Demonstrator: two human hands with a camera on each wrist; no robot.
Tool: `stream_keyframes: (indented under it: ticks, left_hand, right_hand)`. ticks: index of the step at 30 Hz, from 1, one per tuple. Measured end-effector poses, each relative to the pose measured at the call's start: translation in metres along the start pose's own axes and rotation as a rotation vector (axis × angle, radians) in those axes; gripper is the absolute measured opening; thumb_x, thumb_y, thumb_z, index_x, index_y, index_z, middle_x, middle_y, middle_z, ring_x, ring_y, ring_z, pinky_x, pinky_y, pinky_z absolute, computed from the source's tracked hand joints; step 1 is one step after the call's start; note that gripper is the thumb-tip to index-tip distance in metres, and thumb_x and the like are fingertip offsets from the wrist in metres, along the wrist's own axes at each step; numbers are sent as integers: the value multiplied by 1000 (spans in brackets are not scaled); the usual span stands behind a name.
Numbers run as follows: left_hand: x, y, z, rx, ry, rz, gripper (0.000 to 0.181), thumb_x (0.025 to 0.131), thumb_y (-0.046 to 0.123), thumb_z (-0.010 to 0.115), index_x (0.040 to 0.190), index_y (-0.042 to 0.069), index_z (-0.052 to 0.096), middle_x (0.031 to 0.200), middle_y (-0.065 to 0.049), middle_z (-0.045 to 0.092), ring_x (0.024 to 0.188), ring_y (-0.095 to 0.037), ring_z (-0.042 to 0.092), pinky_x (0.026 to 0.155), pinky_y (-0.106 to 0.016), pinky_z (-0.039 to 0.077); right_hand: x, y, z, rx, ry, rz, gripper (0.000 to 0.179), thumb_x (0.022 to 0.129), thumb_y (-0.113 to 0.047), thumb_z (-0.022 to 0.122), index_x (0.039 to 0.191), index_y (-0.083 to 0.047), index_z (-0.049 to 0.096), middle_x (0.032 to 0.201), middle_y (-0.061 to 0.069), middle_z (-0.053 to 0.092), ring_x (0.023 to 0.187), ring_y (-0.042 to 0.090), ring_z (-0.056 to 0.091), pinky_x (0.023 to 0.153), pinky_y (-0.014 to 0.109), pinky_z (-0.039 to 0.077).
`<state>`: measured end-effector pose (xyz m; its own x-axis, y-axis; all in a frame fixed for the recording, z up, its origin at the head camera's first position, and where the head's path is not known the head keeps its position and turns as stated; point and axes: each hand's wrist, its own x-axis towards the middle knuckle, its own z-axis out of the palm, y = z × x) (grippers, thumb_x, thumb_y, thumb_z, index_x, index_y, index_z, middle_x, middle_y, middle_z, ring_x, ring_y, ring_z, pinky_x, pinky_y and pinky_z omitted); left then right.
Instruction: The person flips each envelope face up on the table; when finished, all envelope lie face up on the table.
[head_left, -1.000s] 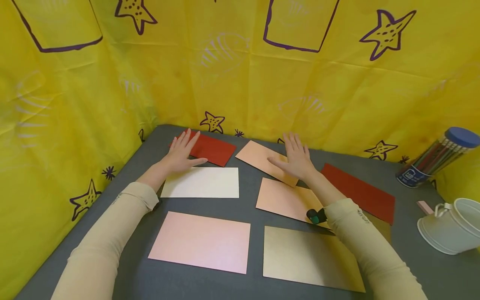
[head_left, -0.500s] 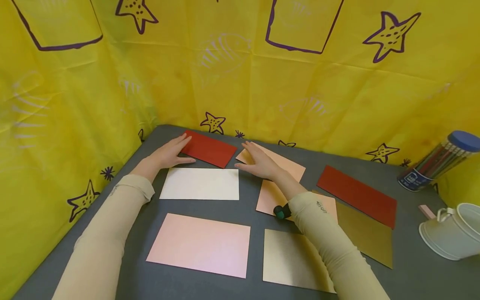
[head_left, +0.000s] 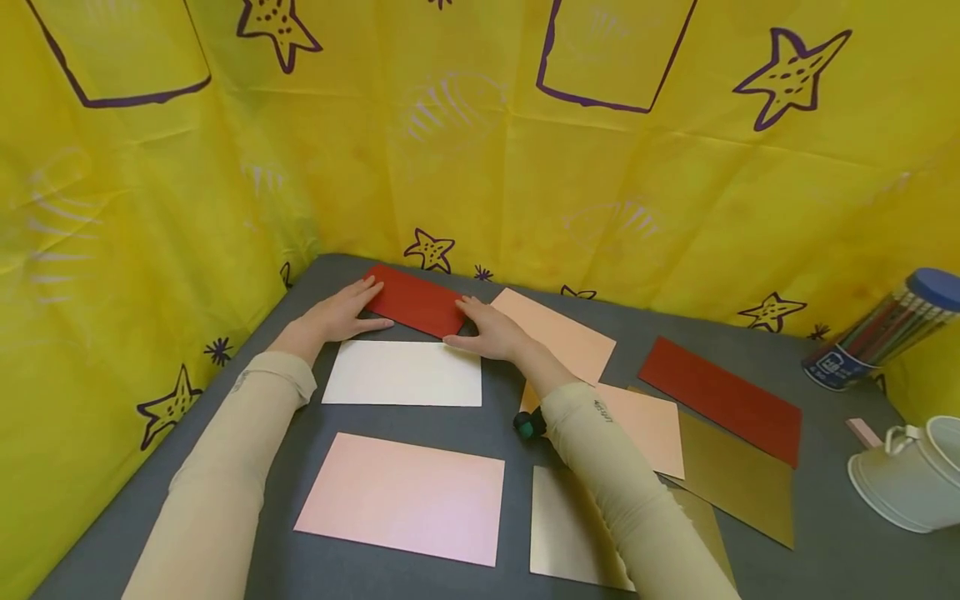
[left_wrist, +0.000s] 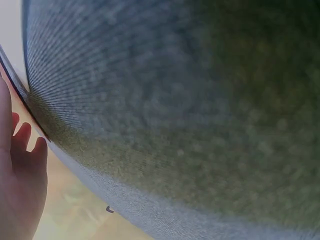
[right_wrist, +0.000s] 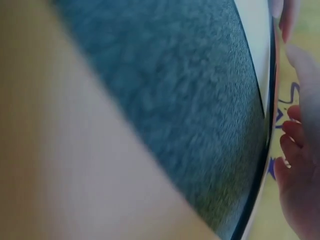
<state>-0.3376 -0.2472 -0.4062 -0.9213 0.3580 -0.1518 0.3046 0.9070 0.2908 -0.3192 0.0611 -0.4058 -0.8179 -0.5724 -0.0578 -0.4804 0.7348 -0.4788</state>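
A red rectangular card [head_left: 415,302] lies at the back left of the grey table, between both hands. My left hand [head_left: 339,315] touches its left end, fingers spread on the edge and thumb along the front. Over at its right end, the fingertips of my right hand [head_left: 491,331] rest on the corner, thumb reaching over the white card [head_left: 405,375] just in front. Only part of the left hand [left_wrist: 25,175] shows in the left wrist view. In the right wrist view the right hand [right_wrist: 305,170] has its fingers slightly bent near a card's edge.
A pink card [head_left: 405,498] lies in front. To the right are peach cards [head_left: 558,333], gold cards [head_left: 738,475] and a second red card [head_left: 723,400], some overlapping. A pencil tub [head_left: 881,333], an eraser [head_left: 864,432] and a white mug [head_left: 900,487] stand far right. Yellow cloth [head_left: 480,167] hangs behind.
My right hand has moved left from the rear peach card to the red card's right end. My left hand has drawn back slightly to the red card's left edge.
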Motion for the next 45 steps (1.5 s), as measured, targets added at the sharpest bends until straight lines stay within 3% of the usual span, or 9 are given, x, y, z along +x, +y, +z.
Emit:
stream_keyframes:
  ticks: [8, 18, 31, 34, 39, 42, 45]
  left_hand:
    - [2, 5, 0, 49, -19, -1, 92, 91, 64, 50, 156, 8, 18, 160, -19, 13, 147, -38, 8, 113, -59, 14]
    - [1, 6, 0, 94, 6, 10, 88, 92, 64, 48, 155, 7, 24, 159, -20, 20, 145, -40, 14, 113, -60, 16]
    - [-5, -2, -1, 51, 99, 65, 74, 92, 53, 61, 148, 9, 42, 151, -20, 38, 138, -42, 30, 109, -60, 25]
    - [-7, -5, -3, 28, 117, 95, 66, 93, 44, 63, 146, 8, 46, 147, -20, 43, 135, -42, 35, 109, -60, 26]
    - [-13, -8, -7, -53, 195, 133, 51, 94, 28, 66, 139, 7, 55, 139, -20, 52, 128, -42, 44, 107, -58, 31]
    - [-17, -8, -10, -171, 268, 115, 41, 94, 21, 67, 132, 7, 62, 131, -20, 58, 123, -41, 50, 104, -57, 35]
    - [-21, -7, -14, -329, 326, 52, 35, 92, 24, 69, 123, 7, 68, 123, -20, 64, 116, -37, 55, 100, -53, 41]
  right_hand:
    - [4, -3, 2, -100, -36, 20, 82, 93, -54, 58, 154, -9, 27, 158, 9, 28, 145, 28, 24, 116, 41, 21]
    - [7, -5, 2, -210, -30, -16, 73, 93, -52, 58, 149, -8, 40, 152, 13, 37, 139, 29, 37, 112, 40, 31]
    - [1, -6, -3, -300, -33, -231, 45, 102, -26, 52, 140, -1, 52, 137, 16, 55, 128, 27, 52, 104, 36, 40]
    - [0, -6, -4, -301, -21, -244, 40, 103, -22, 50, 137, 0, 54, 131, 15, 60, 120, 25, 58, 101, 34, 44]
    - [-4, -2, -8, -251, 91, -283, 30, 102, -15, 51, 128, 0, 58, 110, 10, 69, 86, 18, 67, 85, 28, 53]
    - [-6, 2, -11, -191, 171, -297, 28, 101, -12, 54, 126, 1, 59, 105, 10, 70, 76, 15, 65, 79, 27, 55]
    - [-8, 5, -13, -147, 239, -297, 27, 101, -11, 54, 126, 0, 59, 100, 11, 70, 70, 15, 61, 73, 26, 54]
